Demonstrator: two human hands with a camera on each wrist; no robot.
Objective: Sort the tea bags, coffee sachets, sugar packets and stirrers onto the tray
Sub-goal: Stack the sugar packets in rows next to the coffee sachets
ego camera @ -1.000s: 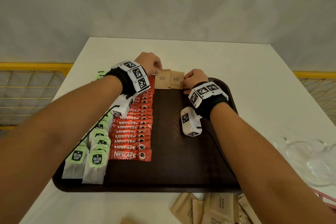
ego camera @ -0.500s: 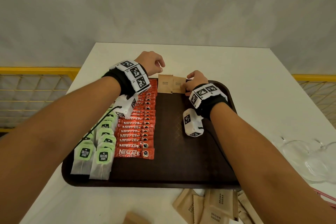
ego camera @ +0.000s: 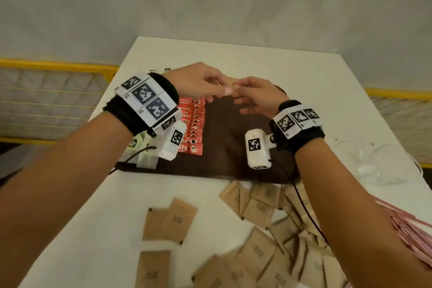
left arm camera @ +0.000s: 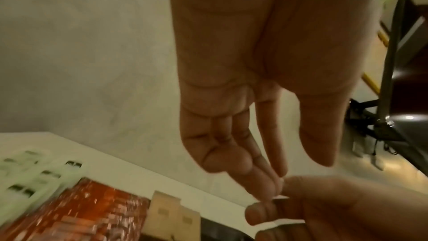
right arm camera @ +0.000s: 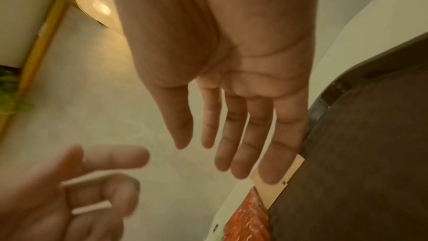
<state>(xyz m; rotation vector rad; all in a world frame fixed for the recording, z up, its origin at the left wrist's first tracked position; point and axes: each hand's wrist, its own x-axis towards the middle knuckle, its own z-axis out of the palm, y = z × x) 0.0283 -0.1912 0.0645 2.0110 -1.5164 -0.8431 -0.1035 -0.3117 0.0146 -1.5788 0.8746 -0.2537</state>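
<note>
Brown paper, thin and nearly weightless: the sugar packets (ego camera: 257, 252) lie heaped on the white table (ego camera: 121, 206) on my side of the tray (ego camera: 224, 138), and two more (left arm camera: 173, 212) sit at its far edge, just beside the red coffee sachets (ego camera: 192, 124). I judge them limp and a little slick, best pinched by a free corner or short edge, since overlapped ones would drag their neighbours along. My left hand (ego camera: 198, 82) and right hand (ego camera: 257, 96) hover fingertip to fingertip above the far edge, fingers relaxed and nearly straight, both empty. From my head the hands hide the far pair. The tea bags (ego camera: 142, 149) are mostly behind my left wrist. The pink stirrers (ego camera: 411, 236) run out of view at the right, and blur smears the print.
</note>
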